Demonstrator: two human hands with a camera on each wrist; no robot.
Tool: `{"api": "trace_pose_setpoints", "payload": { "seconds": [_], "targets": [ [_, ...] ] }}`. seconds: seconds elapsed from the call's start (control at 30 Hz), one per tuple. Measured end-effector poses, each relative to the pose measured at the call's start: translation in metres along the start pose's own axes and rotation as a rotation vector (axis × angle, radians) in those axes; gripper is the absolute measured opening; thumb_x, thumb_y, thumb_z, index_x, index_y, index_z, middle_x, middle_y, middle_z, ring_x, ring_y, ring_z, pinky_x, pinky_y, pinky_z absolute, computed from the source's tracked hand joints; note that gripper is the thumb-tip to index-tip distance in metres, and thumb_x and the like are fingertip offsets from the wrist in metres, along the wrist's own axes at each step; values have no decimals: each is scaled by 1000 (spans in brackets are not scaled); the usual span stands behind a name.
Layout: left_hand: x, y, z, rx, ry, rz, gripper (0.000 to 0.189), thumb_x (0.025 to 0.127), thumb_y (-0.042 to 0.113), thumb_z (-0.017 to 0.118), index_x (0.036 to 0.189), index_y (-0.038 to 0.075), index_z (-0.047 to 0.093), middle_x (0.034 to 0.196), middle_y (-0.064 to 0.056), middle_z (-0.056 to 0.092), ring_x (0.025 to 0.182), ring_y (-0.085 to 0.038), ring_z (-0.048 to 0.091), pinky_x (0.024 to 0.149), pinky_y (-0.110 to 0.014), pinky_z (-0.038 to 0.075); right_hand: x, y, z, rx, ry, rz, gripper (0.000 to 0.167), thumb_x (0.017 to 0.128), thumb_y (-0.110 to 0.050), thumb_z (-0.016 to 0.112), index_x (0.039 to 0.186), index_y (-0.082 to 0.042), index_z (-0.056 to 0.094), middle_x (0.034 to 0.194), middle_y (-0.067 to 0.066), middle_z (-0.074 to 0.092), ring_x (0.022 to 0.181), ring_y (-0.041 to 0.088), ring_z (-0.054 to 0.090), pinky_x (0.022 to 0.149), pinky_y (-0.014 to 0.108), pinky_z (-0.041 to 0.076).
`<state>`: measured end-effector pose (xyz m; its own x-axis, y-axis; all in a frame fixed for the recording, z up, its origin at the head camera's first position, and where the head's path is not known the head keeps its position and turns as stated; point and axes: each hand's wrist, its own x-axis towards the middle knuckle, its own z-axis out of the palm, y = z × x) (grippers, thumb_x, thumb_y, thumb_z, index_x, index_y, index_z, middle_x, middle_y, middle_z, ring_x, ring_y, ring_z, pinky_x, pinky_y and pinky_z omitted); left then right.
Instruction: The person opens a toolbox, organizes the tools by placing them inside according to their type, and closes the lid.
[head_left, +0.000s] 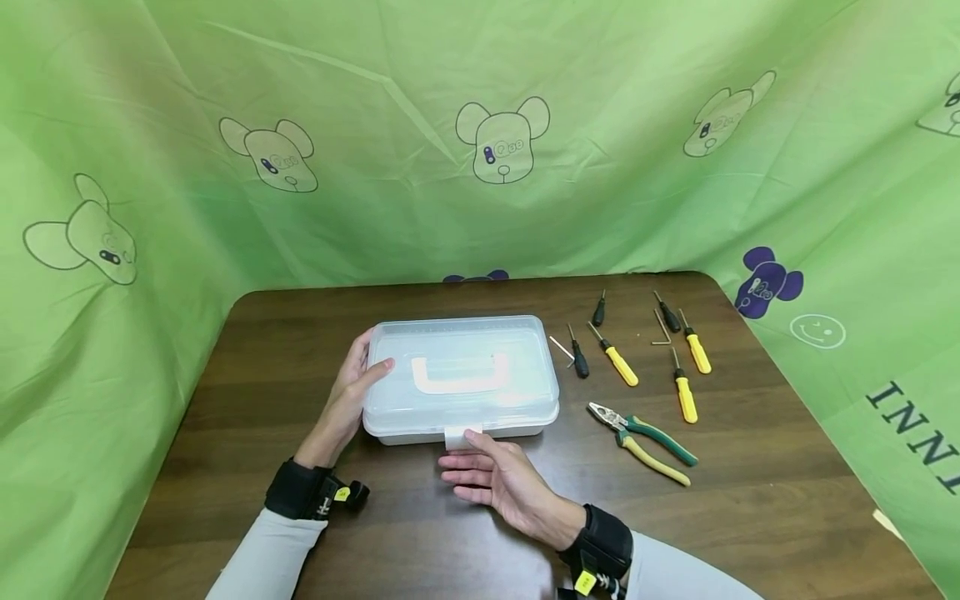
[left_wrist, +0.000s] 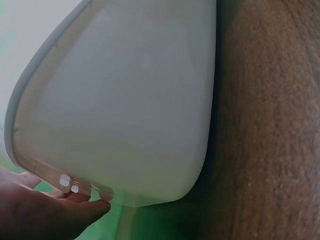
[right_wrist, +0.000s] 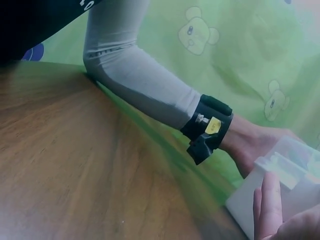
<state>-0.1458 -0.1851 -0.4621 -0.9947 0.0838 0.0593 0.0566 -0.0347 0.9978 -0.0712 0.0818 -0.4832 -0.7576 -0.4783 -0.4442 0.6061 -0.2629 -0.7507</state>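
A translucent plastic storage box (head_left: pixel 468 350) with its lid down and a white handle (head_left: pixel 457 385) sits at the middle of the table. My left hand (head_left: pixel 351 392) grips its left end, thumb over the lid's edge and fingers along the side. In the left wrist view the box's pale wall (left_wrist: pixel 130 100) fills the middle, with the left hand (left_wrist: pixel 45 210) at its corner. At the front, the thumb of my right hand (head_left: pixel 513 492) rests on the white latch (head_left: pixel 462 437). Its other fingers stretch out below the latch. The right wrist view shows fingers (right_wrist: pixel 271 200) at the latch.
Pliers (head_left: pixel 645 442) with green and yellow handles lie right of the box on the wooden table (head_left: pixel 300 333). Behind them are yellow screwdrivers (head_left: pixel 622 367), black screwdrivers (head_left: pixel 581 365) and a hex key (head_left: pixel 663 329). A green printed curtain (head_left: pixel 375 225) hangs around the table.
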Motion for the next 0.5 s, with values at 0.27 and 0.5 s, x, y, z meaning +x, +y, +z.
{"api": "trace_pose_setpoints", "payload": {
  "seconds": [0.27, 0.5],
  "targets": [
    [1, -2, -1, -16, 2, 5, 69, 106, 7, 55, 166, 1, 21, 173, -14, 23, 161, -21, 16, 126, -24, 20, -3, 1, -3, 1, -26, 8, 52, 104, -36, 66, 135, 5, 59, 128, 21, 73, 107, 24, 76, 84, 32, 63],
    [2, -3, -1, -6, -6, 16, 69, 107, 9, 54, 166, 1, 19, 173, -15, 21, 162, -22, 13, 131, -40, 13, -5, 1, -6, 9, -53, 3, 32, 105, -31, 66, 121, -4, 64, 126, 22, 74, 104, 23, 76, 82, 33, 64]
  ]
}}
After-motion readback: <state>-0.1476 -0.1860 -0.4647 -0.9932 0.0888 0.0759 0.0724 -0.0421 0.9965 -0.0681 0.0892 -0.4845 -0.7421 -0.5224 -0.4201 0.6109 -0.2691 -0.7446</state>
